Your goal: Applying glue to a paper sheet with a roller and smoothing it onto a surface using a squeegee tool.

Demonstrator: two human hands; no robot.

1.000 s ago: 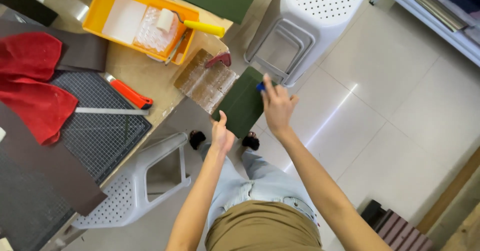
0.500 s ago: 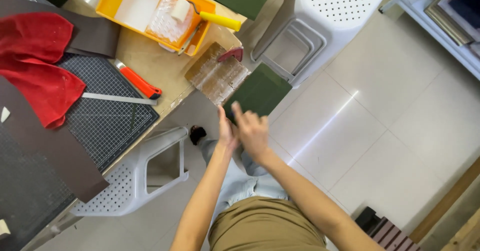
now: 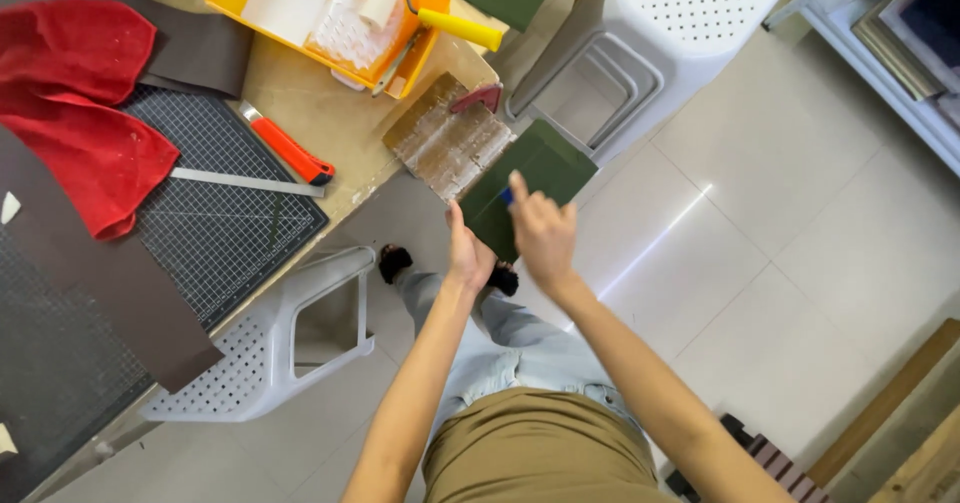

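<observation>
I hold a dark green flat board (image 3: pixel 540 175) out in front of me, past the corner of the workbench. My left hand (image 3: pixel 467 253) grips its near lower edge from below. My right hand (image 3: pixel 541 233) lies on its face with the index finger raised, and a small blue thing (image 3: pixel 507 197) shows beside that finger. The board's far edge reaches a brown board wrapped in clear film (image 3: pixel 448 146) lying on the bench corner.
The bench (image 3: pixel 330 123) carries a yellow paint tray (image 3: pixel 320 8) with a yellow-handled roller (image 3: pixel 440 18), an orange utility knife (image 3: pixel 288 148), a metal ruler (image 3: pixel 245 183), a gridded cutting mat (image 3: pixel 215 228), red cloth (image 3: pixel 85 103) and dark brown sheets (image 3: pixel 100 283). White perforated plastic stools (image 3: pixel 680 23) (image 3: pixel 280 343) stand on the tiled floor.
The green board has come closer to me and lower. My right hand slid from its far edge onto its face. My left hand stays under the near edge.
</observation>
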